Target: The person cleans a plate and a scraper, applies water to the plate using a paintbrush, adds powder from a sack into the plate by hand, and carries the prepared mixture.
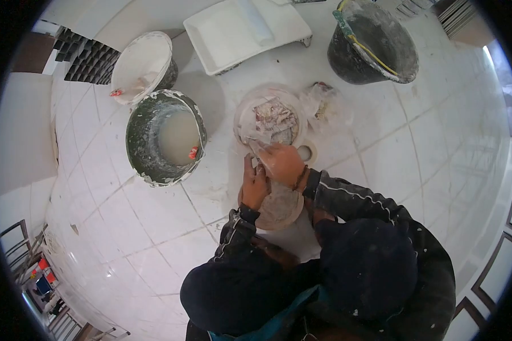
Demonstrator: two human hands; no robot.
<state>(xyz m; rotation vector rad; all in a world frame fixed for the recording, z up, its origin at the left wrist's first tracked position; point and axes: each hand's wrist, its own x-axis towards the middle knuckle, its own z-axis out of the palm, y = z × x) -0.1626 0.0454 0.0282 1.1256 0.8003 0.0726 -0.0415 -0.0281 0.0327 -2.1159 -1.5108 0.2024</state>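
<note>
Both my hands meet above the floor, in front of my bent knees. My right hand (283, 163) is closed on a thin, pale, see-through piece (257, 146) that looks like plastic film. Against it, my left hand (255, 186) points its fingers upward, pinched near the right fingers; what lies between them is hidden. Just beyond sits a round, whitish tub (243, 122) with a crumpled, printed packet (274, 115) in it. Below the hands is another round, dusty container or lid (281, 209), partly covered by my arms. A tape roll (314, 152) lies beside my right wrist.
A dark green bucket (139, 145) with cloudy liquid stands left, a white-lined bucket (153, 48) behind it. A white paint tray (216, 40) and a black bucket (347, 62) are at the back. A clear plastic bag (327, 111) lies near the tub on the tiled floor (136, 221).
</note>
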